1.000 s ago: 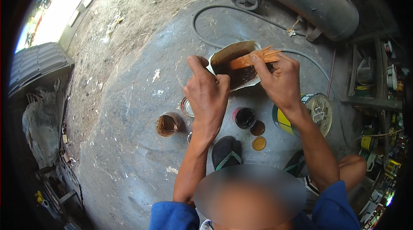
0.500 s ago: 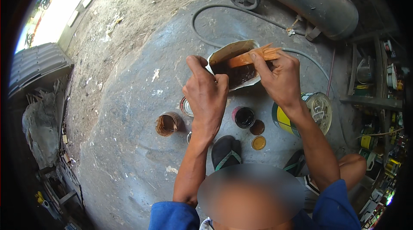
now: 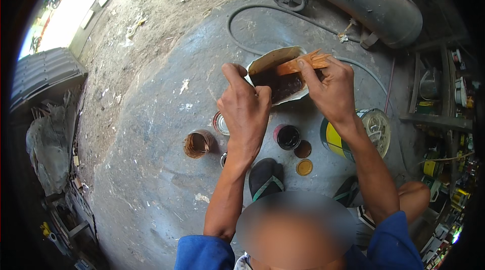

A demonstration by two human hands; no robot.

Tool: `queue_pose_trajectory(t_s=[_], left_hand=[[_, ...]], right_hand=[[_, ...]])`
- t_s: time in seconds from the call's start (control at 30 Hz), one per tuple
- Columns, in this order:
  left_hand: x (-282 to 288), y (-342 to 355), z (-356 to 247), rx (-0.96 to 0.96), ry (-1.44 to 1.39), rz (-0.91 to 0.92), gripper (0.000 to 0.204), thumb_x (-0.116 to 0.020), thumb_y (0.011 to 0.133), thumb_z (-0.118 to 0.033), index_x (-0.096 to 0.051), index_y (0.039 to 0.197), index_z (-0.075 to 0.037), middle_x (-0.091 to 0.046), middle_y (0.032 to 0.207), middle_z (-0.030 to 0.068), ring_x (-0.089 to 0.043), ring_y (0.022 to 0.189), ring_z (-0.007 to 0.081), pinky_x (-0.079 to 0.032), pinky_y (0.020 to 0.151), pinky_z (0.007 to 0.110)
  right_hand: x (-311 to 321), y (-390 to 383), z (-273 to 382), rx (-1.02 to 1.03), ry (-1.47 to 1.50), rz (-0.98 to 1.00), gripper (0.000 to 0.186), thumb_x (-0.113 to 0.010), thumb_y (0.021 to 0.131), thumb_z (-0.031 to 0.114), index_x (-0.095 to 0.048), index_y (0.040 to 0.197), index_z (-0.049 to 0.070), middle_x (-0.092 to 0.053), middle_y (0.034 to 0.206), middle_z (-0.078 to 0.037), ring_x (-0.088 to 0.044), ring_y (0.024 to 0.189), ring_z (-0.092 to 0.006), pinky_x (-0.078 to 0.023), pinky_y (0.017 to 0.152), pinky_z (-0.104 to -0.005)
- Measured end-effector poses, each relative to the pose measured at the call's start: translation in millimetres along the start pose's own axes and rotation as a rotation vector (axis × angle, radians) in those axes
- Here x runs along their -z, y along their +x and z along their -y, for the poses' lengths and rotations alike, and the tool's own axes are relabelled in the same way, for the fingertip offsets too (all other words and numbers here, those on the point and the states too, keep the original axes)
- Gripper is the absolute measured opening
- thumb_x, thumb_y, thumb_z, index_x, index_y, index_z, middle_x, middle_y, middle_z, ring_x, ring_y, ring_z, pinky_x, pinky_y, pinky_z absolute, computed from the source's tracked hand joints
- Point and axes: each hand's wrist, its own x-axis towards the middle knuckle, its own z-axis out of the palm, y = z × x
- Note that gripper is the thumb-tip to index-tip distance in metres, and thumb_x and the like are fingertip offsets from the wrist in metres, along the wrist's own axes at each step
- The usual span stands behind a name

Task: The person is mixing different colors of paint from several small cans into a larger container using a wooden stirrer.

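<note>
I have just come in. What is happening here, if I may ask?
A person's left hand holds the left side of a pale container with dark stuff inside. The right hand grips a wooden stick, one end inside the container; whether it touches the stuff is hard to tell. On the floor are a brown-smeared tin at left, a pink-sided can, a gold lid and, farther right, a bucket.

Grey concrete floor (image 3: 151, 133) beside bare earth (image 3: 146, 52), bright daylight (image 3: 70, 12) beyond
</note>
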Motion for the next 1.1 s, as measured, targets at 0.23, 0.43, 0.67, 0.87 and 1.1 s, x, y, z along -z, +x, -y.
queue_pose_trajectory(t_s=[0.23, 0.43, 0.67, 0.87, 1.1], left_hand=[[-1.0, -2.1, -0.5, -0.012, -0.027, 0.002, 0.04, -0.075, 0.081, -0.005, -0.051, 0.113, -0.001, -0.068, 0.069, 0.0154, -0.072, 0.064, 0.0323, -0.057, 0.068, 0.044], [-0.5, -0.8, -2.5, 0.015, -0.043, 0.015, 0.039, -0.075, 0.081, -0.005, -0.051, 0.112, -0.002, -0.068, 0.068, 0.0148, -0.072, 0.062, 0.0312, -0.057, 0.066, 0.042], [0.5, -1.5, -2.3, 0.013, -0.043, 0.008, 0.039, -0.075, 0.082, -0.005, -0.051, 0.112, -0.002, -0.068, 0.067, 0.0147, -0.072, 0.062, 0.0309, -0.057, 0.066, 0.042], [1.2, -0.9, -2.2, 0.012, -0.035, -0.002, 0.04, -0.076, 0.081, -0.005, -0.051, 0.112, -0.001, -0.068, 0.069, 0.0156, -0.072, 0.063, 0.0318, -0.058, 0.066, 0.043], [0.9, -2.1, -0.6, 0.022, -0.037, 0.009, 0.041, -0.076, 0.081, -0.005, -0.051, 0.114, -0.001, -0.068, 0.071, 0.0159, -0.072, 0.063, 0.0327, -0.057, 0.066, 0.043]], right_hand=[[5.0, -13.7, 4.5, -0.01, -0.107, 0.07, 0.018, -0.073, 0.1, 0.012, -0.077, 0.091, -0.004, -0.074, 0.086, -0.02, -0.074, 0.075, -0.0356, -0.055, 0.068, -0.0427], [-1.2, -0.7, -3.9, -0.011, -0.001, 0.0, 0.017, -0.073, 0.1, 0.012, -0.077, 0.093, -0.003, -0.075, 0.088, -0.02, -0.074, 0.076, -0.0356, -0.055, 0.068, -0.0434], [5.7, -14.5, 2.2, -0.045, -0.118, 0.087, 0.018, -0.072, 0.101, 0.012, -0.076, 0.095, -0.005, -0.075, 0.088, -0.019, -0.075, 0.077, -0.0346, -0.056, 0.068, -0.0426], [-2.1, -0.1, 4.2, 0.061, 0.014, -0.012, 0.02, -0.072, 0.101, 0.011, -0.072, 0.09, -0.005, -0.071, 0.083, -0.021, -0.072, 0.074, -0.0385, -0.054, 0.067, -0.0448], [4.9, -11.5, 2.4, 0.001, -0.159, 0.083, 0.017, -0.071, 0.101, 0.009, -0.076, 0.092, -0.005, -0.074, 0.085, -0.021, -0.075, 0.078, -0.0362, -0.055, 0.068, -0.0433]])
